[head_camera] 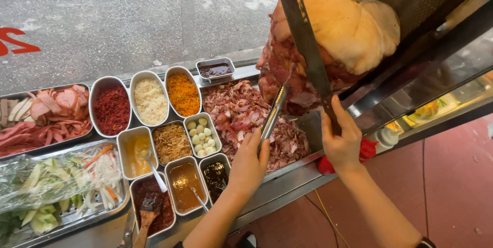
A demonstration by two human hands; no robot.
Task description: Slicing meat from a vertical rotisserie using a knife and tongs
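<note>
My right hand (341, 142) grips the handle of a long knife (304, 40) whose blade lies against the big cone of meat (334, 32) on a vertical spit. Metal tongs (273, 112) are in my left hand (249, 166), their tips touching the lower part of the meat cone. Below both hands a steel tray (308, 124) holds a pile of shaved meat (241, 112).
Steel tubs on the counter hold red shreds (111, 108), white shreds (150, 100), orange shreds (183, 94), small eggs (201, 135), fried bits (171, 142) and sauces (186, 178). Sliced cold cuts (43, 117) and wrapped vegetables (56, 176) lie at left. A red squeeze bottle (367, 150) stands under my right hand.
</note>
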